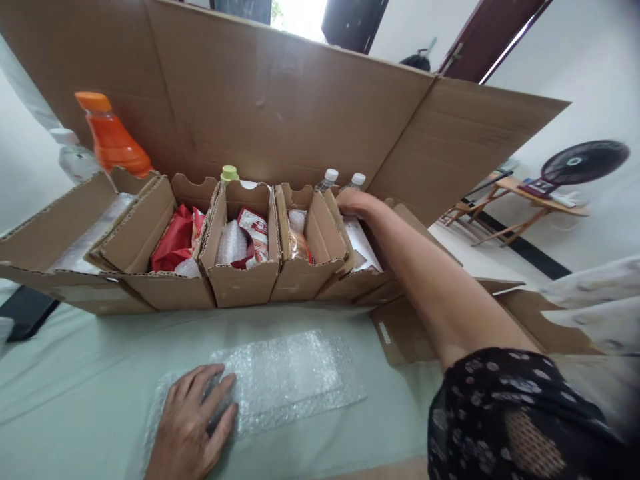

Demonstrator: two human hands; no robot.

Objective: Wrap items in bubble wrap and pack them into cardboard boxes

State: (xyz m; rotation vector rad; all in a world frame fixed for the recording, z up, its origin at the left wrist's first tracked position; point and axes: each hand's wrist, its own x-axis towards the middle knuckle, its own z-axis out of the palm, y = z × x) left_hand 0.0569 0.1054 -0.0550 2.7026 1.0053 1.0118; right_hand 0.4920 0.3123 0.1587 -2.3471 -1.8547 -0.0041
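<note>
Left hand (193, 420) lies palm down on the left end of the bubble wrap (290, 367), fingers loosely spread and not clutching anything, probably just keeping it flat on the pale green sheet (90, 387). Right hand (353, 199) stretches over to the back of the cardboard boxes (245, 287), right by the white-capped bottles (329, 177); its fingers are hidden, so can't tell if it's gripping something. The boxes sit snug in a row, tops open, which I guess lets them prop each other and keeps stuff like the red packet (173, 243) easy to reach. Big cardboard panel (300, 100) stands behind, maybe as a backstop.
</note>
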